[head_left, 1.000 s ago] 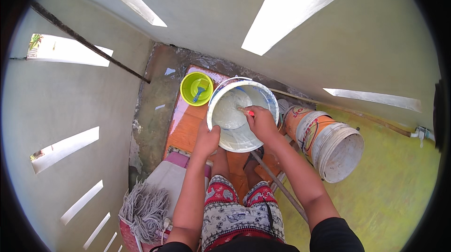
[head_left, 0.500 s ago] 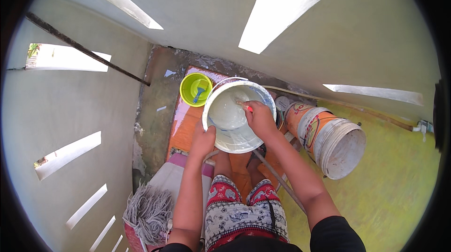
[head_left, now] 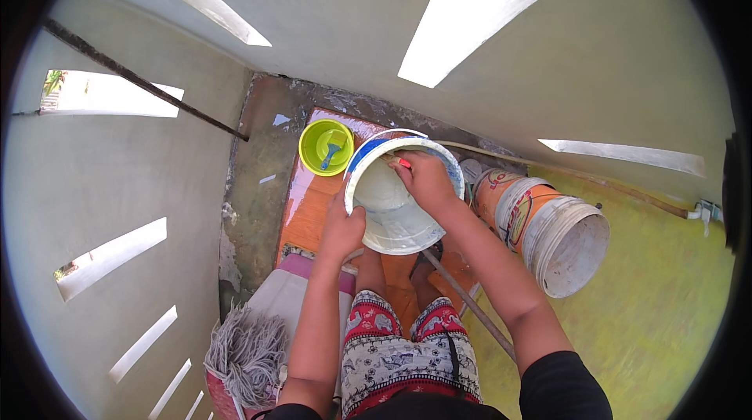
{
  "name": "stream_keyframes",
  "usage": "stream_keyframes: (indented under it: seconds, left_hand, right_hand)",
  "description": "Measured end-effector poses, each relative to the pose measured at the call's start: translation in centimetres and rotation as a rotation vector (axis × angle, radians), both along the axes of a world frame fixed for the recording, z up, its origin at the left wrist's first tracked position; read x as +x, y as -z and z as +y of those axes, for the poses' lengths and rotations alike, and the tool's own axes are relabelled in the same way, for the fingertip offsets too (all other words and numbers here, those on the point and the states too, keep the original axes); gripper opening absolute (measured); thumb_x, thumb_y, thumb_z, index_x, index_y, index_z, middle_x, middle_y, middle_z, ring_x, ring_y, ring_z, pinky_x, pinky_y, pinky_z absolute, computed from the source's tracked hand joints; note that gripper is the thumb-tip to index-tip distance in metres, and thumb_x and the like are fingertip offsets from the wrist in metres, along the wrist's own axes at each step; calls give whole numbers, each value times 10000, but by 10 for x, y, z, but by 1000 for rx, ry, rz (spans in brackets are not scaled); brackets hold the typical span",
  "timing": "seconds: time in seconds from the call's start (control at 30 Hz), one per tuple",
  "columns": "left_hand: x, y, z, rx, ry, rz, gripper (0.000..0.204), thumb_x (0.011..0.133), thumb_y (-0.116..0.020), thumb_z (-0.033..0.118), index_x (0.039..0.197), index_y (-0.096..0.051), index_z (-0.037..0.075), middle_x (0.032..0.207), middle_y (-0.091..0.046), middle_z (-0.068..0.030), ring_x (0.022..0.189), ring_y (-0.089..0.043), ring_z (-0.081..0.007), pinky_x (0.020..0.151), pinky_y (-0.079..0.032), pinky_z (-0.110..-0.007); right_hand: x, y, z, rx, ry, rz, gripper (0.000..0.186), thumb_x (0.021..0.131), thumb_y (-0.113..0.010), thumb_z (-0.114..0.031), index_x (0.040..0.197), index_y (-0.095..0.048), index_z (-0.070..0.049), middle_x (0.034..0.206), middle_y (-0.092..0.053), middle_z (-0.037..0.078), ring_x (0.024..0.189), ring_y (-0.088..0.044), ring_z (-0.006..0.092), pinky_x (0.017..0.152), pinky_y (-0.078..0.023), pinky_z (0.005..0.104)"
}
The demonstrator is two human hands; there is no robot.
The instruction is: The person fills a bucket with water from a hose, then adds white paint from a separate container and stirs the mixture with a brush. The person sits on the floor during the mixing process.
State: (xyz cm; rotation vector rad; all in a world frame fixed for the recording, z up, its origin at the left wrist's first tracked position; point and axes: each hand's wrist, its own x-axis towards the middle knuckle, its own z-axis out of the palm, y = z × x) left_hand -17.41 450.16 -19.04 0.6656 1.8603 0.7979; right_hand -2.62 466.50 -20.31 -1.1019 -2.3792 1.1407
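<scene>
A white bucket (head_left: 384,208) with a blue rim is tilted toward me above an orange floor patch. My left hand (head_left: 342,224) grips its near left rim. My right hand (head_left: 427,179) reaches inside the bucket, fingers closed on a small red-handled tool (head_left: 403,162); what the tool's other end is cannot be seen. My patterned shorts and knees show below the bucket.
A lime-green small bucket (head_left: 325,147) with a blue scoop stands beyond. A large white and orange bucket (head_left: 548,228) lies on its side at right on the yellow-green floor. A grey mop head (head_left: 247,349) rests lower left. A long stick (head_left: 470,306) runs by my right leg.
The white bucket has tilted more toward me and shifted slightly right. My right hand has moved deeper along its far rim.
</scene>
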Motion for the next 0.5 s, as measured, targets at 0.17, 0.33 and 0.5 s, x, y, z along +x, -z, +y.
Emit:
stream_keyframes:
  seconds: [0.17, 0.33, 0.5]
  left_hand:
    - [-6, -11, 4, 13, 12, 77, 719, 863, -499, 73, 1559, -324, 26, 1403, -451, -313, 1340, -431, -445, 1151, -337, -447]
    - [-2, -12, 7, 50, 2, 108, 732, 870, -510, 90, 1570, -303, 35, 1410, -417, -327, 1331, -436, -459, 1150, -338, -447]
    - [6, -14, 6, 48, -6, 107, 741, 870, -514, 88, 1577, -298, 55, 1410, -413, -329, 1324, -442, -458, 1147, -342, -445]
  right_hand:
    - [20, -9, 4, 74, -133, -459, 165, 889, -634, -135, 946, -698, 6, 862, -704, 238, 808, -698, 396, 732, -560, 482]
    - [18, -8, -27, -32, -337, -693, 173, 838, -578, -77, 939, -698, -3, 861, -709, 232, 802, -714, 389, 729, -567, 482]
    - [6, -9, -60, -157, -337, -549, 196, 862, -592, -142, 946, -697, 0, 835, -707, 226, 784, -709, 397, 735, -564, 491]
